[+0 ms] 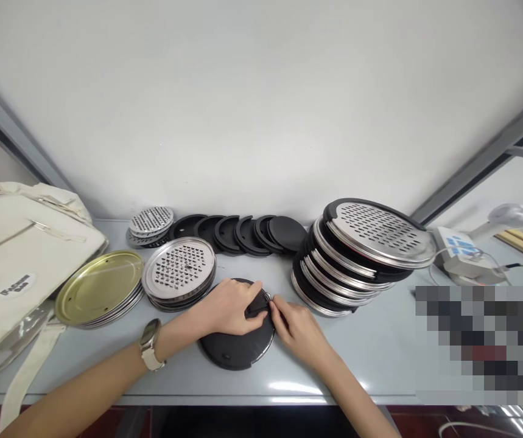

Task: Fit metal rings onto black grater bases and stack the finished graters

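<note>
A round black disc (238, 351) lies on the table in front of me, with a silvery edge along its right side. My left hand (229, 307), a watch on its wrist, rests on the disc with curled fingers and holds it; thumb and forefinger straddle a dark part near the rim. At the right rim, the fingertips of my right hand (295, 328) are pinched together against a small shiny metal piece (267, 297). Its exact kind is mostly hidden by the fingers. Close to the left hand sits a stack of round metal grater plates (179, 271).
Gold-coloured round plates (101, 286) are stacked at left, beside a cream bag (28, 261). Smaller grater discs (151, 222) and a row of black round parts (243, 234) line the wall. A tall leaning stack of black-rimmed graters (380, 234) stands right, near a white device (462, 255).
</note>
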Tool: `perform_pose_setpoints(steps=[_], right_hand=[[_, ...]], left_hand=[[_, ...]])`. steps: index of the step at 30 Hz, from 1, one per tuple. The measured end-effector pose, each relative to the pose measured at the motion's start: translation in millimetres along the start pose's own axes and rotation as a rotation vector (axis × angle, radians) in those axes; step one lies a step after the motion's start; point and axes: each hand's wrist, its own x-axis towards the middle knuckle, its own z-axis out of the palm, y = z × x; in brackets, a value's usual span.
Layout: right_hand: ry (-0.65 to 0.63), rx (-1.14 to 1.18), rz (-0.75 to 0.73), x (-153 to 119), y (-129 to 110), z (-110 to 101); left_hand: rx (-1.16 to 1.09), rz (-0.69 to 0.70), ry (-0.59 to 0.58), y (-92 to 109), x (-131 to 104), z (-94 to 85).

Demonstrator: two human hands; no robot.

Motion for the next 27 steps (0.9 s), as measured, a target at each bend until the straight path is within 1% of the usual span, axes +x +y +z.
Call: perform_pose_setpoints(steps=[4,8,13,27], right_hand=[[-0.013,0.029,0.018,0.1,-0.5,-1.6],[-0.025,0.062,0.031,0.2,-0.8,-2.6],[-0.04,0.087,0.035,1.2,-0.5,-2.8],[-0.03,0.063,0.019,-0.2,3.3,3.0]], left_hand=[[0.06,0.065,-0.035,-3.0,0.3,-2.7],[0.065,0.126,-0.033,-5.4,1.0,2.8],[0.055,0.132,-0.007,-6.5,1.4,8.6],[0.065,0.118,0.004,-5.8,2.7,9.5]])
